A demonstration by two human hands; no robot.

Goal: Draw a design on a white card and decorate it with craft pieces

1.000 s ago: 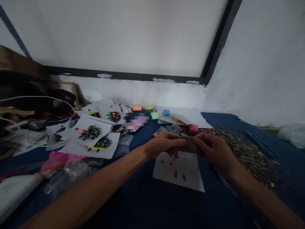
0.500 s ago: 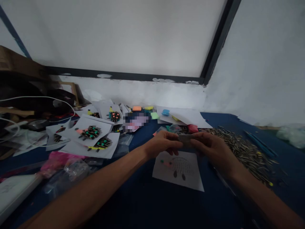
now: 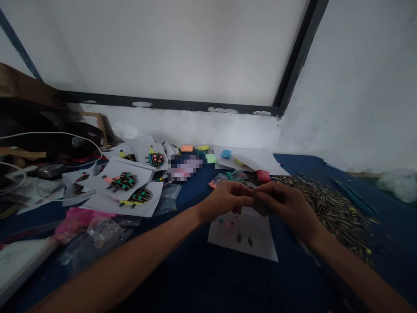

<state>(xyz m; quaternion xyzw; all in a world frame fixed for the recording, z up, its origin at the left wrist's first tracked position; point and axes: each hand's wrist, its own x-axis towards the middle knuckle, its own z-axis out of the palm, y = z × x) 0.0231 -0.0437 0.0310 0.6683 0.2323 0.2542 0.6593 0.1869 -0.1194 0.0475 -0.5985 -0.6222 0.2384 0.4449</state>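
Observation:
My left hand [image 3: 228, 198] and my right hand [image 3: 285, 204] meet above a white sheet, fingertips almost touching. Between them they pinch a small thin grey piece [image 3: 260, 208], possibly clay; fingers hide much of it and its kind is unclear. Under the hands lies the sheet [image 3: 224, 241] with a hedgehog figure [image 3: 246, 226] on it: pinkish snout, green spot, rows of small dark marks and two dark feet. To the right of my right hand spreads a heap of striped sunflower seeds [image 3: 339, 213].
Finished-looking seed hedgehogs [image 3: 122, 181] on paper sheets lie at the left. Colored clay packs [image 3: 211, 158] sit along the back by the wall. Plastic bags [image 3: 97, 234] and a white box [image 3: 24, 261] are at the left front. Blue tweezer-like tools [image 3: 355, 195] lie by the seeds.
My hands have come closer together. The grey piece, stretched flat between both hands before, now hangs lower by my right fingertips. The sheet below has barely moved.

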